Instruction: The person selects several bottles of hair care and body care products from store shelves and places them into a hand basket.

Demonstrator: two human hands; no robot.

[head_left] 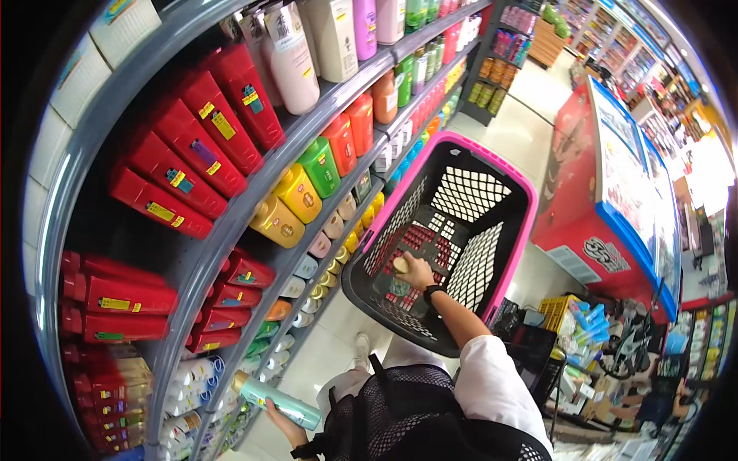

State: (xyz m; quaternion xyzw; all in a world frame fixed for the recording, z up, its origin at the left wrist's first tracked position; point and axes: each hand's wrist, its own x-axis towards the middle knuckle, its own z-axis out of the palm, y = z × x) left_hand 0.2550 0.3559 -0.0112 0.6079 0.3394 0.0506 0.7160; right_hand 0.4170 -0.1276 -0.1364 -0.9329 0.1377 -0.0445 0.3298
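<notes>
My left hand (286, 427) is closed around a teal bottle (284, 402) with a gold cap, held low beside the shelf. Inside the black shopping basket with a pink rim (526, 207), my right hand (417, 273) grips another bottle (399, 286) near its pale gold cap. That bottle's body looks greenish and is partly hidden by the hand and the basket's shade. A dark band circles my right wrist.
Shelves (231, 207) of red, yellow, green and white bottles run along the left. A red and blue chest freezer (573, 192) stands to the right. Behind the basket, a yellow crate (555, 313) sits among mixed goods. A black mesh bag (400, 411) lies against my body.
</notes>
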